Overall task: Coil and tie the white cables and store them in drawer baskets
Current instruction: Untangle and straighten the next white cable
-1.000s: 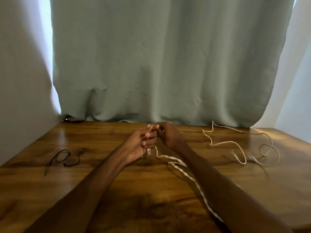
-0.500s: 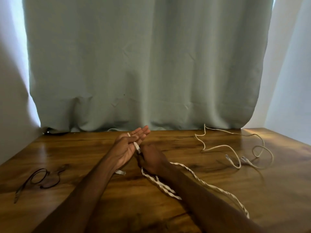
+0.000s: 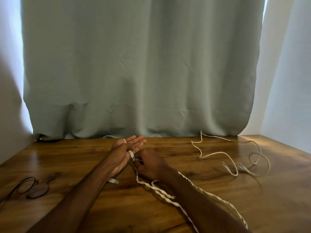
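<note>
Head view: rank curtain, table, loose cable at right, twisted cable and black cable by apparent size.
1. Curtain
2. Table
3. Loose cable and twisted cable: about alike; the right arm hides part of the twisted one.
4. Black cable, possibly cut off at the left edge.

The left hand [image 3: 125,153] lies with straight fingers, its thumb over a twisted white cable [image 3: 161,190] whose plug [image 3: 133,156] the curled right hand [image 3: 151,163] pinches. The cable trails across the wooden worktop [image 3: 80,158]. A loose white cable [image 3: 218,153] lies right, a black cable [image 3: 33,187] left, and a green curtain [image 3: 143,73] hangs behind.
</note>
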Demonstrator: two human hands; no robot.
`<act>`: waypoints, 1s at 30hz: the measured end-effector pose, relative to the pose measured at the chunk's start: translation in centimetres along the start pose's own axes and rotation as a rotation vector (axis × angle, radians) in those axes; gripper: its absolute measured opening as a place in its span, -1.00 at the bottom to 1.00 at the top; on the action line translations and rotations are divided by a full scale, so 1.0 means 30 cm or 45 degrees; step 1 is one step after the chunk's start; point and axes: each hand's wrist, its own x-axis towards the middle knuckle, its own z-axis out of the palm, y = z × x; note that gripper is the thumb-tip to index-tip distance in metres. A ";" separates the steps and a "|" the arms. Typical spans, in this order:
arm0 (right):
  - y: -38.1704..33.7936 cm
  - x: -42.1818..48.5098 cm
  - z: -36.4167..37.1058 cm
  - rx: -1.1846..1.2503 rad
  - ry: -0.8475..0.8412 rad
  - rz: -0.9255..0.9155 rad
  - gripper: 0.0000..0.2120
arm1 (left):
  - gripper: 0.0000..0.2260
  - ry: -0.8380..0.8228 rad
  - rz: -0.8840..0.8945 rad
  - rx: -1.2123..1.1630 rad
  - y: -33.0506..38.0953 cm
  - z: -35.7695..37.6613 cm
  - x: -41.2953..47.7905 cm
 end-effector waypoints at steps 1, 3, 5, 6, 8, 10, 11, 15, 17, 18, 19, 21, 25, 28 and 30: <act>0.003 0.001 -0.002 0.006 -0.002 0.003 -0.83 | -0.44 0.014 0.007 0.035 0.000 -0.004 0.004; 0.006 0.003 -0.009 0.032 -0.021 0.019 -0.89 | -0.45 0.029 0.012 0.088 -0.001 -0.009 0.011; -0.001 -0.002 -0.019 0.047 -0.043 0.024 -0.91 | -0.47 0.043 0.010 0.135 -0.005 -0.008 0.015; -0.006 -0.006 -0.029 0.059 -0.045 0.021 -0.89 | -0.47 0.051 0.016 0.158 -0.006 -0.007 0.016; -0.017 -0.015 -0.056 0.069 -0.053 0.017 -0.85 | -0.48 0.083 0.042 0.220 -0.002 -0.009 0.016; -0.027 -0.021 -0.078 0.070 -0.061 -0.003 -0.83 | -0.48 0.118 0.077 0.251 0.012 -0.019 0.016; -0.032 -0.023 -0.087 0.075 -0.060 -0.021 -0.83 | -0.48 0.128 0.078 0.247 0.020 -0.027 0.018; -0.050 -0.025 -0.092 0.060 -0.061 -0.054 -0.86 | -0.43 0.112 0.050 0.204 0.028 -0.036 0.021; -0.054 -0.029 -0.100 0.080 -0.059 -0.043 -0.86 | -0.41 0.088 0.062 0.231 0.020 -0.036 0.023; -0.054 -0.031 -0.104 0.095 -0.061 -0.033 -0.86 | -0.40 0.074 0.069 0.247 0.016 -0.036 0.025; -0.053 -0.033 -0.109 0.100 -0.062 -0.025 -0.86 | -0.39 0.063 0.074 0.265 0.012 -0.036 0.027; -0.053 -0.034 -0.116 0.080 -0.054 -0.001 -0.85 | -0.39 0.058 0.091 0.309 0.007 -0.035 0.031; -0.033 -0.023 -0.117 0.109 0.023 0.120 -0.85 | -0.44 0.039 0.192 0.459 0.005 -0.048 0.039; -0.017 -0.017 -0.122 0.205 0.028 0.167 -0.86 | -0.51 0.040 0.232 0.537 0.004 -0.057 0.044; -0.016 -0.018 -0.125 0.236 0.012 0.162 -0.87 | -0.56 0.069 0.256 0.620 0.000 -0.058 0.046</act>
